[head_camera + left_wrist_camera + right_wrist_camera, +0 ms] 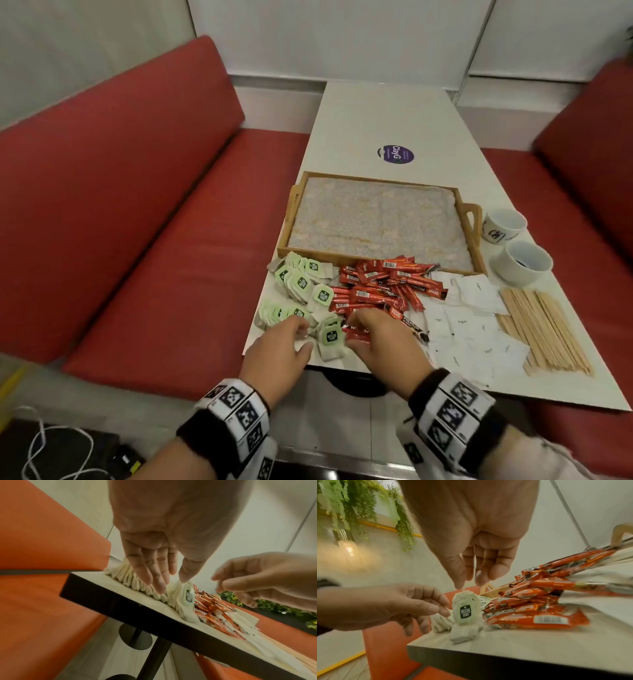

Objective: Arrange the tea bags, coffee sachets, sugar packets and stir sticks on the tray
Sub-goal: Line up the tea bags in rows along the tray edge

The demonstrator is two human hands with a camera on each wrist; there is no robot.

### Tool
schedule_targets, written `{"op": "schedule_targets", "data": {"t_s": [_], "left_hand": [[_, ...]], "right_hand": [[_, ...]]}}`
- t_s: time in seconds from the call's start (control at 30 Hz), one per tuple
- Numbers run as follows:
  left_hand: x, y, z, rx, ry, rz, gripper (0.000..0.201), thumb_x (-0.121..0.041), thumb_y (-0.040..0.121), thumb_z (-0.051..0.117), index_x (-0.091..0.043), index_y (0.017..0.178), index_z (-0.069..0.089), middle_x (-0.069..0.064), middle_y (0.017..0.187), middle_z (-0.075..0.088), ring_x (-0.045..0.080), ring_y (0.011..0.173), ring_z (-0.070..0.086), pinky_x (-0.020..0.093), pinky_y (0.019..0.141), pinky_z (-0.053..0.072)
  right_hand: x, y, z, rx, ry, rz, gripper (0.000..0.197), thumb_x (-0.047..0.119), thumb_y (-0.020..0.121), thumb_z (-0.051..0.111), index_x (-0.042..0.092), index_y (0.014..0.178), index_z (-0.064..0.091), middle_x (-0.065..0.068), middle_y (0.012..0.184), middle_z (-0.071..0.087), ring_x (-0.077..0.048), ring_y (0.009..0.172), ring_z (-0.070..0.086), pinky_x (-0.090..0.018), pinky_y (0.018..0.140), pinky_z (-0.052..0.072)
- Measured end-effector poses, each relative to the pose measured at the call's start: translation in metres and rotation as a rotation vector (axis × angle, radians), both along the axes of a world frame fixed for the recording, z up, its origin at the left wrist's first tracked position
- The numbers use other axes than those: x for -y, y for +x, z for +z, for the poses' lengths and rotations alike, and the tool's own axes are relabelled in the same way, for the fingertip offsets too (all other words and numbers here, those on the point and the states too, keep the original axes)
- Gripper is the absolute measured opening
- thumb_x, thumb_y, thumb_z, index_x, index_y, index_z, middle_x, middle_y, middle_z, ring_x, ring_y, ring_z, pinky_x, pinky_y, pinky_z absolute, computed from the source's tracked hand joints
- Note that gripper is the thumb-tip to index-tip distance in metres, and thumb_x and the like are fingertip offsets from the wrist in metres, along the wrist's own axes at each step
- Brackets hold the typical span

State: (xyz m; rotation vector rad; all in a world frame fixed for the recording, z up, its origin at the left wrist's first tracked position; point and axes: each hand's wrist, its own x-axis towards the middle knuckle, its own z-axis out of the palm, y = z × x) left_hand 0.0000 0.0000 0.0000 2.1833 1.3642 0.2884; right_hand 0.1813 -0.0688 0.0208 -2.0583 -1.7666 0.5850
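Tea bags (301,291) lie heaped on the table (376,116) near-left, just in front of the tray (376,219); one bag (465,612) stands at the near edge btwn both hands. Coffee sachets (383,284) piled beside them at centre, some touching the tray's front rim. Sugar packets (469,322) to the right, then stir sticks (544,329). Two white cups (513,243) right of tray. Purple sticker (396,155) beyond tray. Red benches (120,205) both sides.

Sachet print blurred; sugar text too small to read.

Left hand (277,353): fingers (149,574) straight, tips on tea bag row, nothing gripped. Right hand (383,339): fingers loosely bent above standing bag; contact w/ bag cannot be told, no grip seen.
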Motion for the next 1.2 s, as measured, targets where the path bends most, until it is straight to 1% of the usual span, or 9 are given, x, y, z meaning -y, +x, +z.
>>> {"op": "schedule_targets", "data": {"t_s": [0.13,0.27,0.47,0.67,0.87,0.97,1.03,1.13,1.2], "left_hand": [[-0.003,0.01,0.0,-0.019,0.028,0.021,0.028,-0.038,0.088,0.057,-0.03,0.114,0.053,-0.016,0.111,0.06,0.008,0.103,0.058,0.03,0.083,0.049],[-0.003,0.018,-0.002,-0.022,0.049,0.029,0.019,-0.039,0.088,0.058,-0.029,0.104,0.055,-0.015,0.104,0.062,0.009,0.099,0.06,0.03,0.08,0.049],[-0.004,0.025,-0.001,-0.057,0.074,0.027,0.015,-0.043,0.091,0.053,-0.03,0.096,0.059,-0.011,0.094,0.066,0.013,0.091,0.062,0.026,0.069,0.043],[-0.005,0.025,0.005,-0.004,0.085,-0.006,0.013,-0.04,0.09,0.055,-0.029,0.094,0.06,-0.01,0.093,0.064,0.012,0.088,0.059,0.025,0.066,0.04],[-0.014,0.027,0.02,0.129,0.086,-0.158,0.027,-0.038,0.083,0.063,-0.031,0.108,0.056,-0.014,0.11,0.048,0.006,0.098,0.052,0.027,0.081,0.046],[-0.023,0.033,0.031,0.259,-0.057,-0.252,0.054,-0.032,0.076,0.069,-0.028,0.125,0.047,-0.011,0.125,0.045,0.006,0.115,0.044,0.027,0.098,0.04],[-0.029,0.04,0.038,0.386,-0.276,-0.263,0.063,-0.03,0.072,0.068,-0.026,0.13,0.043,-0.005,0.124,0.053,0.012,0.114,0.051,0.036,0.1,0.044],[-0.035,0.05,0.05,0.577,-0.567,-0.224,0.053,-0.019,0.08,0.063,-0.025,0.129,0.042,0.002,0.114,0.059,0.019,0.104,0.059,0.046,0.096,0.05],[-0.039,0.055,0.058,0.694,-0.721,-0.213,0.041,-0.005,0.091,0.055,-0.022,0.127,0.044,0.002,0.113,0.061,0.02,0.103,0.061,0.044,0.089,0.054]], "right_hand": [[-0.02,-0.012,-0.004,0.032,0.047,-0.048,0.034,0.027,0.082,0.068,0.022,0.113,0.053,0.006,0.107,0.055,-0.014,0.093,0.058,-0.026,0.079,0.046],[-0.027,-0.021,-0.012,0.075,-0.011,-0.027,0.041,0.021,0.079,0.07,0.02,0.115,0.049,0.003,0.109,0.054,-0.019,0.093,0.058,-0.026,0.072,0.041],[-0.031,-0.022,-0.019,0.079,0.01,-0.024,0.032,0.017,0.081,0.066,0.019,0.108,0.048,0.002,0.104,0.056,-0.021,0.087,0.058,-0.031,0.071,0.043],[-0.033,-0.014,-0.011,0.127,0.02,0.001,0.018,0.028,0.083,0.067,0.019,0.094,0.056,0.006,0.093,0.053,-0.018,0.082,0.055,-0.029,0.066,0.039],[-0.038,0.005,0.021,0.02,-0.036,0.034,0.022,0.024,0.077,0.073,0.021,0.078,0.05,0.001,0.078,0.064,-0.019,0.075,0.057,-0.035,0.068,0.043],[-0.043,0.015,0.044,-0.066,-0.012,0.07,0.021,0.02,0.075,0.075,0.017,0.077,0.054,0.001,0.076,0.064,-0.016,0.072,0.057,-0.034,0.067,0.045],[-0.048,0.019,0.06,-0.15,0.011,0.097,0.019,0.016,0.075,0.076,0.019,0.077,0.057,0.006,0.073,0.062,-0.009,0.065,0.054,-0.023,0.06,0.043],[-0.059,0.026,0.08,-0.232,0.046,0.113,0.022,0.011,0.078,0.075,0.024,0.076,0.057,0.011,0.068,0.059,0.001,0.053,0.051,-0.012,0.051,0.04],[-0.065,0.031,0.088,-0.22,0.07,0.112,0.021,0.012,0.078,0.074,0.024,0.078,0.058,0.012,0.068,0.059,0.007,0.052,0.051,-0.009,0.052,0.037]]}}
